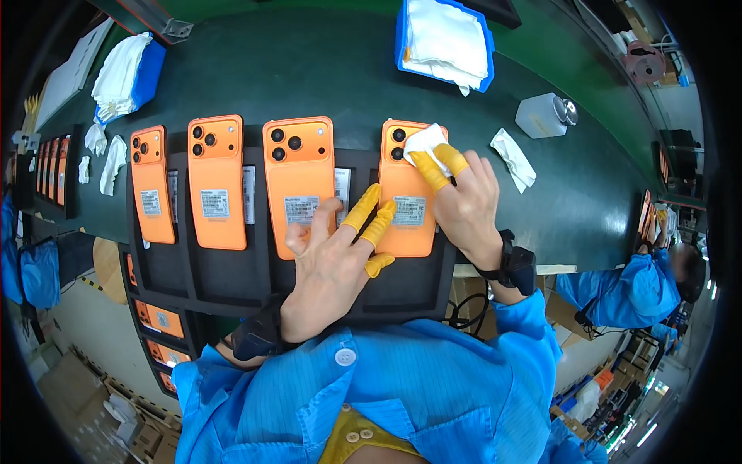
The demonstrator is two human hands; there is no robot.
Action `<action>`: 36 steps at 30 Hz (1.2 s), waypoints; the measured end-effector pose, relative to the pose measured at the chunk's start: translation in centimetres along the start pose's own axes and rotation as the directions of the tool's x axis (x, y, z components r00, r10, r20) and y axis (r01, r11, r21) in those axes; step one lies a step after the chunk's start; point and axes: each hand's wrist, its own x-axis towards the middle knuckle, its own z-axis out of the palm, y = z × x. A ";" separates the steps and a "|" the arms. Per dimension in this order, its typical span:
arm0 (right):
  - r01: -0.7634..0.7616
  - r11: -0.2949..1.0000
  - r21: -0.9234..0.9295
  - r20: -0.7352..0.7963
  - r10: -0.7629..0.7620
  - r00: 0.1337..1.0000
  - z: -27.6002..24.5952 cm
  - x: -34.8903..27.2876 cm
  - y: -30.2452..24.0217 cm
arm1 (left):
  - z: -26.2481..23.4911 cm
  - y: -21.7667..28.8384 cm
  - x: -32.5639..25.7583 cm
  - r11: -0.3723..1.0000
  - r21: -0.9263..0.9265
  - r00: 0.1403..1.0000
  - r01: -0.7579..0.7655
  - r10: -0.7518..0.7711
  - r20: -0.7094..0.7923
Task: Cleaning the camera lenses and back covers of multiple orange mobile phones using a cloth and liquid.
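Several orange phones lie back up in a row on a black tray (291,185), each with a pale label. My right hand (466,203), yellow cots on two fingers, is closed on a folded white wipe (425,142) and presses it on the camera area of the rightmost phone (406,236). My left hand (332,259) is open, fingers spread, with yellow cots on three of them. It reaches over the gap between that phone and its left neighbour (298,179), its cot-covered fingertips at the rightmost phone's left edge. Part of the camera block is hidden under the wipe.
Blue bins of white wipes (447,40) (124,77) stand on the green table. A used wipe (513,159) and a metal-topped dispenser bottle (546,115) lie to the right. More phones sit in a lower tray (160,319). A person in blue (630,282) works at far right.
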 end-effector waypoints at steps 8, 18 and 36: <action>-0.017 1.000 0.015 -0.043 0.018 0.999 0.3 0.6 -0.1 | 0.0 0.1 0.0 1.000 0.018 1.000 -0.006 0.006 0.003; 0.217 0.975 0.044 0.017 -0.218 0.976 -1.0 2.2 3.0 | -0.1 0.1 0.0 1.000 -0.024 1.000 0.002 -0.002 0.006; 0.307 0.949 0.071 0.001 -0.308 0.951 -0.5 3.0 3.1 | 0.3 0.0 -0.1 1.000 -0.019 1.000 0.010 -0.010 -0.002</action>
